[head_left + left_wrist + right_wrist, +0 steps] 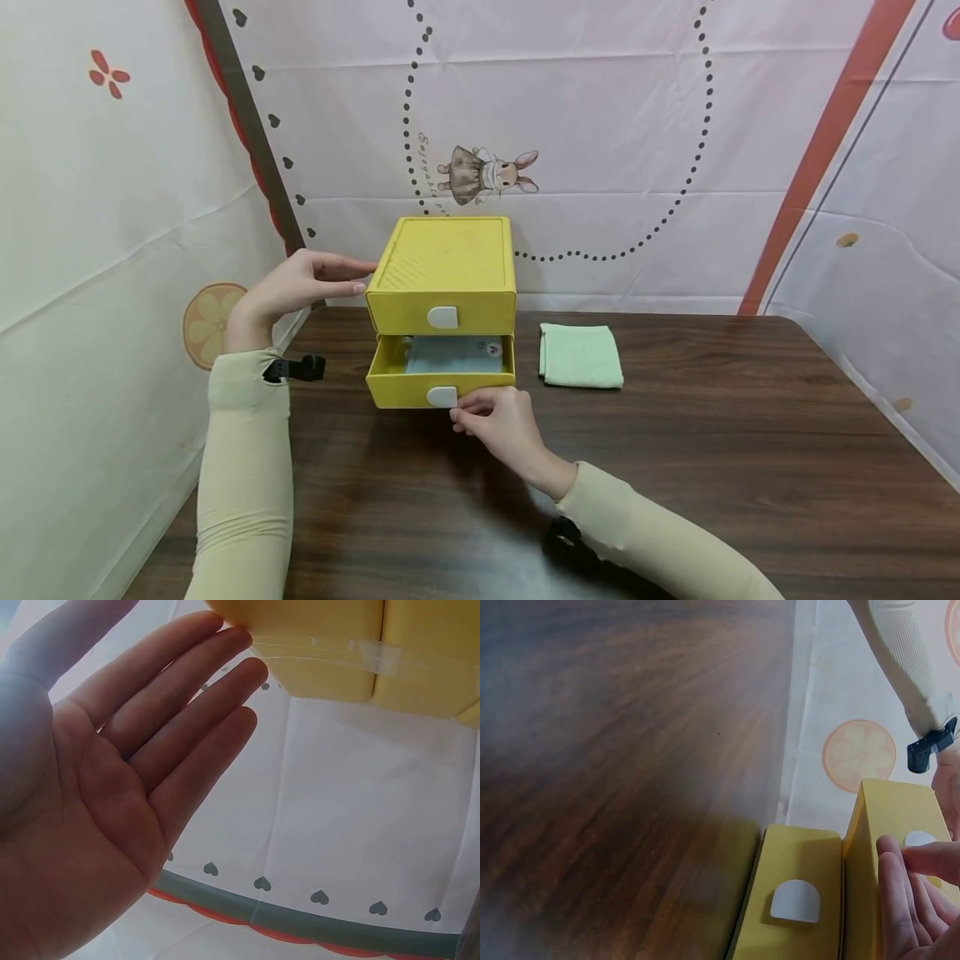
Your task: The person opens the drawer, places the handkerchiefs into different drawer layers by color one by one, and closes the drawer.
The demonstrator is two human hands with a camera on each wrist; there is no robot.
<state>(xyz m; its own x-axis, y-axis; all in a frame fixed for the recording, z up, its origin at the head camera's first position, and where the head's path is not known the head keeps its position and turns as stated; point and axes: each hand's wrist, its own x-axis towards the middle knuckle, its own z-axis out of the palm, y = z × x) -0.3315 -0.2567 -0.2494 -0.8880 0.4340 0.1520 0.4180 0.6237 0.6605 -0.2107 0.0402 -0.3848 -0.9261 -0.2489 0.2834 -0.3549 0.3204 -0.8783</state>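
Note:
A yellow drawer unit point(450, 254) stands on the table, its middle drawer point(405, 392) pulled out. Inside lies a flat pale blue-grey item point(450, 354) with a small round decoration; I cannot tell its kind. My right hand point(502, 425) pinches the white handle point(442, 397) of that drawer. In the right wrist view, another drawer front point(802, 855) with its own white handle point(795, 901) sits lower, nearer the table. My left hand point(292, 287) has its fingers extended to the unit's left side; in the left wrist view its palm point(97, 802) holds nothing.
A folded light green cloth point(581, 357) lies on the dark wooden table point(675, 467), right of the drawer unit. Printed fabric point(600, 125) hangs behind the table and along both sides. Clear tape point(330, 651) crosses the yellow unit's side.

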